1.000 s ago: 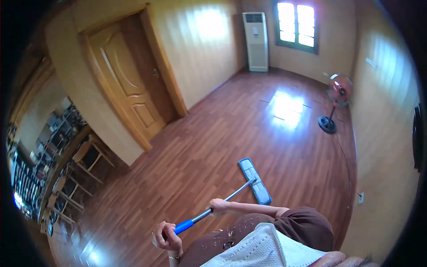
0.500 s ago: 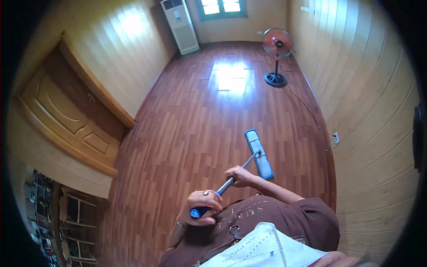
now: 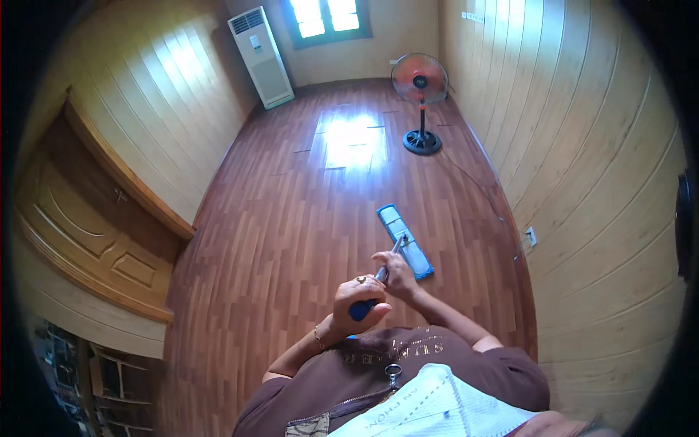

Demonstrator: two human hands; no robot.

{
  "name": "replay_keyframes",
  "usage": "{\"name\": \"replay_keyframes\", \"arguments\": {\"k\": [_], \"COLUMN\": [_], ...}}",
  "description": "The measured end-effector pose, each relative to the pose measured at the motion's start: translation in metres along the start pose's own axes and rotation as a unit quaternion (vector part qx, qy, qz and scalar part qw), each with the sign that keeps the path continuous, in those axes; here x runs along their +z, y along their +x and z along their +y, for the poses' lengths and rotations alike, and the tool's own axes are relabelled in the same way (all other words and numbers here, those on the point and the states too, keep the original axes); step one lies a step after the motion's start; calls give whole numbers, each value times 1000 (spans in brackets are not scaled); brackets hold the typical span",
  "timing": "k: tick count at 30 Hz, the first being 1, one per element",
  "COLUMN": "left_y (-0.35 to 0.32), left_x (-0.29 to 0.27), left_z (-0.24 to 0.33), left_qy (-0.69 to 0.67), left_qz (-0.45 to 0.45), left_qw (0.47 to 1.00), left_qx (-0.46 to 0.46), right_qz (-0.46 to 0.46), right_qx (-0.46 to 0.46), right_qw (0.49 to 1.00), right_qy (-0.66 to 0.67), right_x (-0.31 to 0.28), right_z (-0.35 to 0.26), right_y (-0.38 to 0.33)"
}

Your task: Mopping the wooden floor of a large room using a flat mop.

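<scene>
A flat mop (image 3: 416, 259) lies with its long head on the wood floor, a pale plate edged in blue fringe. Its metal pole slants up toward me. Around the blue grip at the pole's top end, my left hand (image 3: 355, 297) is closed, a ring on one finger. Lower on the pole is my right hand (image 3: 399, 277), its fingers loosely round the metal and partly hiding it.
A red-bladed standing fan (image 3: 421, 81) is on the floor ahead, its cord running along the right wall to a socket (image 3: 531, 237). A tall white air conditioner (image 3: 263, 62) stands far left. At left are a wooden door (image 3: 95, 226) and shelving (image 3: 120, 382).
My left hand has moved up and right with the grip, closer to my right hand. The pole is steeper and the right hand's fingers look looser. The whole view has shifted slightly.
</scene>
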State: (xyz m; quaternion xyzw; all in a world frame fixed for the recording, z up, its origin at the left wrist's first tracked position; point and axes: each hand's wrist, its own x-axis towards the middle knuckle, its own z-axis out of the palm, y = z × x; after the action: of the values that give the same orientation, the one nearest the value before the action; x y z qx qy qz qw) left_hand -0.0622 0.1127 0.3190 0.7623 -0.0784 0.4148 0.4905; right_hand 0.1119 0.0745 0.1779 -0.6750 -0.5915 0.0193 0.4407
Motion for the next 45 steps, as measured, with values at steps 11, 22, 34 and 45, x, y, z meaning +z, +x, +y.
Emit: {"name": "replay_keyframes", "arguments": {"k": [11,22,34,45], "left_y": [57,54,143,175], "left_x": [51,61,181,201], "left_z": [-158,-328,-405,-451], "left_qy": [140,221,197,219], "left_qz": [-14,-309,-627,-492], "left_qw": [989,898,750,826], "left_qx": [44,-224,-78,-165], "right_qz": [60,27,39,102], "right_qx": [111,179,131,-208], "right_qw": [966,983,975,907], "right_qy": [226,24,176,352], "right_x": [4,-69,-250,-336], "right_z": [133,213,9,102], "right_y": [13,48,46,107]}}
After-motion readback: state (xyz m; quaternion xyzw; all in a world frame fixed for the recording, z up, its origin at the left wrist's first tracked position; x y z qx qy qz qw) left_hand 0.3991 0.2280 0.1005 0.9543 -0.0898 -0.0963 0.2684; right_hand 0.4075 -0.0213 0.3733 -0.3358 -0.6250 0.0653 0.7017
